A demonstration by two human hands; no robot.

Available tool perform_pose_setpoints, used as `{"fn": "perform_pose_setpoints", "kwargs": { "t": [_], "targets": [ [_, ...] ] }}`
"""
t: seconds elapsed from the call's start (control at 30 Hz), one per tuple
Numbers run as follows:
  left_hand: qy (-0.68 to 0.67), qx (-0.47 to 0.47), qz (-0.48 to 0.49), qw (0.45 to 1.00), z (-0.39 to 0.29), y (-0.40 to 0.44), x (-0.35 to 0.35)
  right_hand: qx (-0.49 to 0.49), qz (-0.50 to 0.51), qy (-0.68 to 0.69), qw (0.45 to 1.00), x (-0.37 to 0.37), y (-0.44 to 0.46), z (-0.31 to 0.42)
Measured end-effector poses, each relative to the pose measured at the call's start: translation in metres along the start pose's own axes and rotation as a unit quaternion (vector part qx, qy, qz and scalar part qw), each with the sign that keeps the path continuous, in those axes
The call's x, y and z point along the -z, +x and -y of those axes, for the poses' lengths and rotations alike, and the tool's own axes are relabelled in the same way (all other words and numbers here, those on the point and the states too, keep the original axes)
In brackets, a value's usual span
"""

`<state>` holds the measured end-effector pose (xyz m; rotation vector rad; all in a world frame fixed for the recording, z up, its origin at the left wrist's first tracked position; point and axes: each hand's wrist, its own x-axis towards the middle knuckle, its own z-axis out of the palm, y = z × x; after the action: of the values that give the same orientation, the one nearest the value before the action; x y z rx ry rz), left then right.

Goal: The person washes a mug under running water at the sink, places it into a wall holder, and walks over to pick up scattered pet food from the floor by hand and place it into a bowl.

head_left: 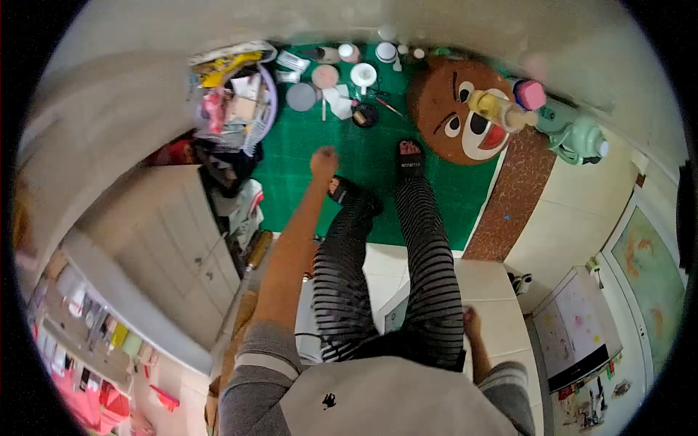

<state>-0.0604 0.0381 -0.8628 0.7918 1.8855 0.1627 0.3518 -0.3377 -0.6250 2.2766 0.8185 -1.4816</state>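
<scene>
No word can be read with certainty. White lettering crosses the strap of the right slide sandal (411, 165), too small to make out. The shirt (378, 396) bears a small dark emblem without legible letters. Print on the packets (293, 61) by the mat's (291, 167) far left corner is blurred.

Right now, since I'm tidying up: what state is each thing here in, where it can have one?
Left hand: fingers curled, contents unclear
Right hand: beside the thigh, grip unclear
Black slippers: worn
Striped trousers: worn
Purple basket: heaped full
Cabinet doors: shut
</scene>
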Motion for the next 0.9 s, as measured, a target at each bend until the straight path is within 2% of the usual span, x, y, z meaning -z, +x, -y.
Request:
{"fn": "perform_pose_setpoints", "kwargs": {
  "t": [0.03, 0.07, 0.1, 0.13, 0.17, 0.23, 0.4, 0.43, 0.5, 0.53, 0.57, 0.63, 0.73, 0.8, 0.87, 0.9],
  "targets": [
    [0.006, -0.010, -0.016, 1.000, 0.002, 0.030, -0.017, 0.021, -0.007, -0.039, 0.999, -0.028, -0.007, -0.049],
    [0.041, -0.041, -0.040, 0.998, 0.013, 0.069, -0.036, -0.102, 0.013, 0.195, 0.975, -0.054, -0.008, -0.094],
    [0.078, -0.068, -0.062, 0.993, 0.029, 0.102, -0.054, -0.224, 0.033, 0.414, 0.882, -0.070, -0.005, -0.124],
    [0.090, -0.079, -0.071, 0.990, 0.022, 0.122, -0.068, -0.225, 0.033, 0.406, 0.885, -0.074, 0.004, -0.110],
    [0.105, -0.089, -0.079, 0.987, 0.012, 0.140, -0.081, -0.191, 0.026, 0.344, 0.919, -0.081, 0.025, -0.095],
    [0.026, -0.121, -0.103, 0.987, -0.007, 0.169, -0.106, -0.140, 0.014, 0.287, 0.948, -0.092, 0.078, -0.046],
    [-0.060, -0.007, 0.000, 0.998, 0.005, 0.256, -0.158, -0.075, -0.002, 0.262, 0.962, -0.107, 0.167, 0.018],
    [-0.025, -0.014, 0.016, 0.999, -0.009, 0.247, -0.150, -0.063, -0.002, 0.257, 0.964, -0.108, 0.180, 0.030],
    [-0.051, -0.005, -0.085, 0.995, -0.004, 0.242, -0.161, -0.039, 0.001, 0.252, 0.967, -0.108, 0.199, 0.039],
    [-0.050, -0.089, -0.084, 0.991, 0.000, 0.231, -0.157, -0.026, 0.001, 0.248, 0.968, -0.108, 0.209, 0.046],
    [-0.050, -0.088, -0.089, 0.991, 0.001, 0.222, -0.152, -0.014, 0.002, 0.244, 0.970, -0.105, 0.216, 0.053],
    [-0.054, -0.175, -0.021, 0.983, 0.010, 0.209, -0.141, 0.011, 0.007, 0.235, 0.972, -0.100, 0.229, 0.061],
    [-0.056, -0.184, -0.075, 0.979, 0.040, 0.174, -0.122, 0.048, 0.010, 0.223, 0.974, -0.092, 0.241, 0.071],
    [-0.149, -0.073, 0.005, 0.986, 0.049, 0.132, -0.088, 0.073, 0.015, 0.213, 0.974, -0.085, 0.247, 0.074],
    [-0.256, 0.070, -0.016, 0.964, 0.054, 0.092, -0.061, 0.102, 0.018, 0.202, 0.974, -0.075, 0.252, 0.076],
    [-0.267, 0.097, 0.000, 0.959, 0.074, 0.083, -0.050, 0.117, 0.021, 0.197, 0.973, -0.070, 0.254, 0.075]
  ]
}}
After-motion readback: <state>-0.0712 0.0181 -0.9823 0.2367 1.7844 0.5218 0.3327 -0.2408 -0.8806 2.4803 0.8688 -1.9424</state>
